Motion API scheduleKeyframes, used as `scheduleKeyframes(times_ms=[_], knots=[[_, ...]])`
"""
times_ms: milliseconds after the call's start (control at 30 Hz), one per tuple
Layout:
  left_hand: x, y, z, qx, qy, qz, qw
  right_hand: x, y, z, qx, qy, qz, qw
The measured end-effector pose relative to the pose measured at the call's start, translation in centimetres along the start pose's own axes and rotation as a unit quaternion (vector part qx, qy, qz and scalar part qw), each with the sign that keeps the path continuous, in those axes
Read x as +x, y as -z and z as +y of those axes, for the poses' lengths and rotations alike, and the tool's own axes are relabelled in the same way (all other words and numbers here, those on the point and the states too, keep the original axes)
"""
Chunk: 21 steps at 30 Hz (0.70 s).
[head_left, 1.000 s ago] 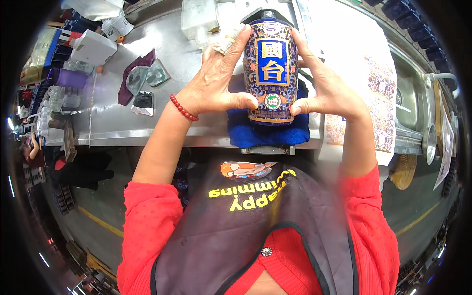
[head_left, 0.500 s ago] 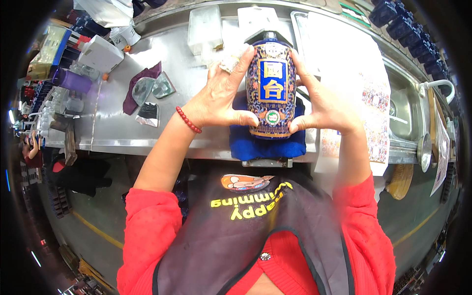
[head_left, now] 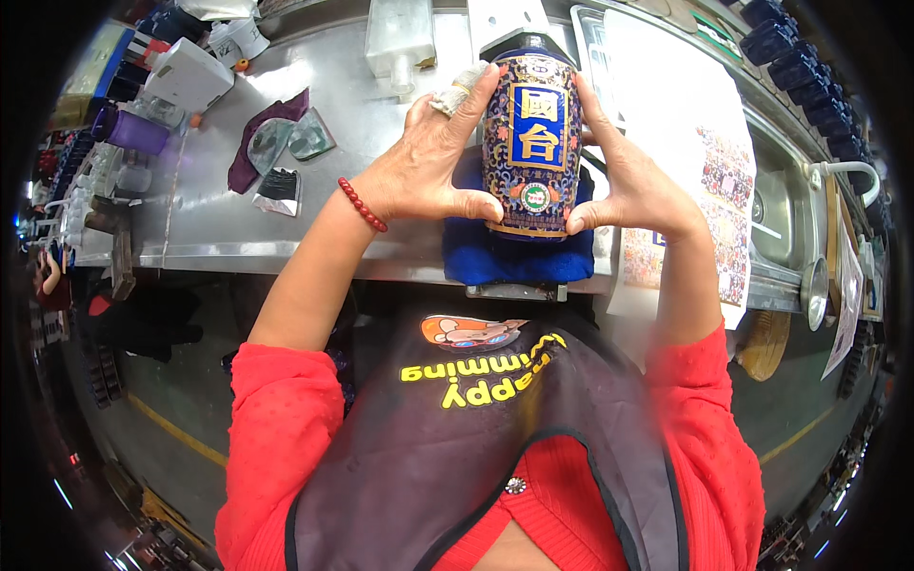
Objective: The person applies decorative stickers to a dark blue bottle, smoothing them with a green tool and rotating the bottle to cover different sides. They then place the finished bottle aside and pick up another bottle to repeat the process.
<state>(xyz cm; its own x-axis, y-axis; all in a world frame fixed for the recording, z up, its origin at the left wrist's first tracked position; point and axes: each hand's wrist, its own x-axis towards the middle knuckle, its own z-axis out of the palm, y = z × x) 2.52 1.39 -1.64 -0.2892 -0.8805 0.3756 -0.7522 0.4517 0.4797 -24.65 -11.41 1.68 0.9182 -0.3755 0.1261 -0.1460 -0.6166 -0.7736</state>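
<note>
Between my hands is a dark blue bottle [head_left: 534, 195] with an ornate gold and floral pattern, a blue panel and a small green round mark. Its short neck points to the far side. My left hand [head_left: 433, 171] presses the left side with thumb and fingers, and a pale wrap [head_left: 459, 89] circles one finger. My right hand [head_left: 633, 186] grips the opposite side, thumb near the base. Beneath the bottle lies a folded blue towel [head_left: 519, 259] at the bench's near edge. Sheets of patterned decals [head_left: 725, 205] lie right of my right hand.
On the steel bench [head_left: 224, 224] at left rest a dark purple cloth [head_left: 246, 157], a clear flat piece [head_left: 311, 135] and a small black-and-silver packet [head_left: 279, 190]. A clear square container [head_left: 400, 38] stands farther back. A sink [head_left: 776, 195] with a white tap [head_left: 852, 169] is at right.
The bench and bottle appear slightly higher in the picture, as the view has shifted. Both hands keep their hold on the bottle, with little change in grip.
</note>
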Motion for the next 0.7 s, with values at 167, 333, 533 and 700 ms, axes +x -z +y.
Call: scheduleKeyframes(times_ms=[167,333,533,700], knots=[[0.2,0.3,0.1,-0.001,-0.004,-0.007,1.000,0.1,0.0,-0.3,-0.021,0.001,0.000,1.000],[0.1,0.4,0.3,-0.002,-0.001,-0.008,1.000,-0.1,0.1,-0.5,-0.030,-0.010,-0.001,0.999],[0.1,0.4,0.2,0.016,-0.014,0.002,1.000,-0.3,0.0,0.0,-0.028,-0.013,-0.009,0.999],[0.0,0.9,0.8,-0.041,0.054,-0.060,0.996,0.0,0.4,-1.1,-0.081,0.031,0.018,0.996]])
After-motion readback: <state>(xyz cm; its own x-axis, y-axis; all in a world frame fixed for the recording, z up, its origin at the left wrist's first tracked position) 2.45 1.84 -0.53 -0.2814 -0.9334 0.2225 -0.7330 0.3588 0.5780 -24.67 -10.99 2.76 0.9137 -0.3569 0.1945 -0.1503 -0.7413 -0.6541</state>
